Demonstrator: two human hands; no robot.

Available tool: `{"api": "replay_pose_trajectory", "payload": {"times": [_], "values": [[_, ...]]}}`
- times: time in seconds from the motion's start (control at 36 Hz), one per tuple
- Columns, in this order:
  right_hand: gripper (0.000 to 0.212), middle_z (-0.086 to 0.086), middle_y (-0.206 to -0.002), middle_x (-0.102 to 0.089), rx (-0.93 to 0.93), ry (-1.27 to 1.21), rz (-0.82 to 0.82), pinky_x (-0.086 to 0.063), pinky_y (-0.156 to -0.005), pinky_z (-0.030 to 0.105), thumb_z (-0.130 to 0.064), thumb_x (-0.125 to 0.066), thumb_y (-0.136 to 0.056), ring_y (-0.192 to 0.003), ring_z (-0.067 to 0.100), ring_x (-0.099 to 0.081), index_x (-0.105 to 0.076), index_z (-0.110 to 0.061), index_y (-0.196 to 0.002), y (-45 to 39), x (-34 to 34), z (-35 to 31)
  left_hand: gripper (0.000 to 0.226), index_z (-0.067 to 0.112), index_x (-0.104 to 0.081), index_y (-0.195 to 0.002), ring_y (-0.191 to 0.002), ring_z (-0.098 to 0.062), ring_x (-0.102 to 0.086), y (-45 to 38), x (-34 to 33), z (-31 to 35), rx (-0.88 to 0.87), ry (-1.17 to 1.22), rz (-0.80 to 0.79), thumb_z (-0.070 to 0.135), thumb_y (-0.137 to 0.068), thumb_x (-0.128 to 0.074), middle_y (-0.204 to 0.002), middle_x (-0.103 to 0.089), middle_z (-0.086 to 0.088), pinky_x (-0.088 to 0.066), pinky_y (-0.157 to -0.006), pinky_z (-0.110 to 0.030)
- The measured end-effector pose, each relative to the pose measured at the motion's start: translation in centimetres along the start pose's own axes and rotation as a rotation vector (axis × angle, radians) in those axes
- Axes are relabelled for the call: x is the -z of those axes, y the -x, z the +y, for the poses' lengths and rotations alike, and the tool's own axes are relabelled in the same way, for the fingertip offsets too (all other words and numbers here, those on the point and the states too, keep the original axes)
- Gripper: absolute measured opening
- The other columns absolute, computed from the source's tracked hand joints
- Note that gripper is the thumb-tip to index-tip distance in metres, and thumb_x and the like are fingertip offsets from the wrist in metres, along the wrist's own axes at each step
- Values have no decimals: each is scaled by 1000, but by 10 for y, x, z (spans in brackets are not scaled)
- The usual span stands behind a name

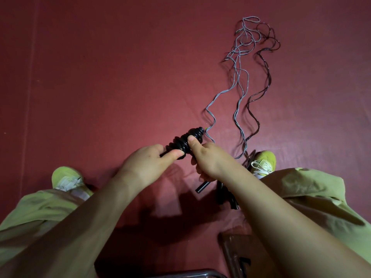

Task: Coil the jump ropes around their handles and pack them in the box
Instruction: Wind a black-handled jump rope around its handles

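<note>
Red floor (120, 77); both hands (148, 159) pinching coiled rope (185, 140)

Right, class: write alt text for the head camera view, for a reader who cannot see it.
Both hands, left hand and right hand, hold a black coiled jump rope above a red floor. Loose grey ropes trail away beside the person's right shoe.

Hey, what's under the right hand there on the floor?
Below the right hand, a black handle end and a bunch of black rope show against the red floor. Where they continue is covered by the hand and forearm.
</note>
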State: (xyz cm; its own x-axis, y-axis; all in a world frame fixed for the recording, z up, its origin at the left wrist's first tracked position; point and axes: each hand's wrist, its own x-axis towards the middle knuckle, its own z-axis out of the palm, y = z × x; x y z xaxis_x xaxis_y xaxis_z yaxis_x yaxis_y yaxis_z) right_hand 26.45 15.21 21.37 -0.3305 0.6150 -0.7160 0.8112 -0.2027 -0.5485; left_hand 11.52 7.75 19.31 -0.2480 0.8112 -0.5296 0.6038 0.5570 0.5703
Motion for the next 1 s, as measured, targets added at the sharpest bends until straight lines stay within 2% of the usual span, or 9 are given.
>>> {"api": "replay_pose_trajectory", "payload": {"times": [0.11, 0.19, 0.36, 0.44, 0.53, 0.64, 0.81, 0.89, 1.0], "values": [[43, 19, -76, -67, -44, -137, 17, -56, -77, 44, -41, -23, -103, -70, 37, -66, -53, -15, -89, 1, -2, 2, 59, 18, -58, -71, -71, -23, -62, 1, 1, -1, -9, -39, -10, 74, -70, -40, -71, -66, -2, -48, -68, -39], [48, 5, -63, -59, -40, -37, -16, -57, -67, 39, -54, -29, -99, -55, 23, -58, -51, -21, -71, -2, -4, 5, 67, 17, -59, -71, -71, -23, -63, 1, 1, 0, -4, -45, -15, 78, -61, -34, -72, -68, -2, -50, -71, -44], [50, 3, -57, -58, -8, -24, 4, -57, -62, 36, -59, -33, -95, -50, 21, -58, -50, -23, -65, -4, 0, 7, 72, 15, -61, -78, -73, -25, -64, -1, 2, 0, -7, -48, 1, 79, -59, -35, -74, -69, -3, -52, -73, -46], [50, 9, -60, -64, 40, 14, 24, -58, -70, 41, -57, -32, -97, -57, 26, -63, -49, -23, -64, -2, 0, 6, 68, 15, -61, -78, -73, -25, -64, -1, 3, 1, 5, -56, 8, 77, -61, -38, -74, -69, -3, -51, -72, -44], [61, 16, -67, -69, 77, 44, 53, -54, -78, 42, -56, -29, -98, -66, 31, -66, -59, -10, -71, -2, -1, 6, 61, 15, -56, -72, -66, -23, -59, 0, 3, 2, 12, -72, 29, 76, -68, -50, -67, -64, 0, -44, -60, -37], [57, 4, -59, -59, 88, -32, -41, -45, -58, 28, -50, -28, -101, -43, 17, -53, -59, -10, -75, 0, -4, 5, 49, 15, -45, -65, -57, -22, -46, 2, 4, 4, 15, -106, 61, 59, -74, -67, -58, -48, 2, -29, -53, -34], [61, 1, -58, -55, 32, -151, -90, -43, -57, 31, -67, -32, -92, -49, 16, -49, -60, -15, -76, 2, -7, 6, 65, 13, -48, -71, -59, -26, -48, 6, 3, 7, 13, -79, 26, 73, -49, -58, -61, -51, -1, -34, -56, -35], [65, 1, -57, -54, 12, -212, -77, -41, -54, 30, -71, -31, -90, -46, 16, -48, -62, -13, -82, 1, -7, 6, 61, 13, -48, -72, -64, -28, -55, 7, 2, 8, -20, -147, 76, 69, -58, -69, -62, -55, -1, -37, -56, -36], [60, -2, -51, -54, -16, -280, -26, -40, -51, 28, -66, -35, -90, -38, 15, -46, -61, -15, -70, -4, -7, 8, 52, 14, -48, -74, -67, -28, -57, 7, 0, 8, -88, -224, 152, 59, -67, -72, -66, -59, -2, -44, -61, -39]]}}
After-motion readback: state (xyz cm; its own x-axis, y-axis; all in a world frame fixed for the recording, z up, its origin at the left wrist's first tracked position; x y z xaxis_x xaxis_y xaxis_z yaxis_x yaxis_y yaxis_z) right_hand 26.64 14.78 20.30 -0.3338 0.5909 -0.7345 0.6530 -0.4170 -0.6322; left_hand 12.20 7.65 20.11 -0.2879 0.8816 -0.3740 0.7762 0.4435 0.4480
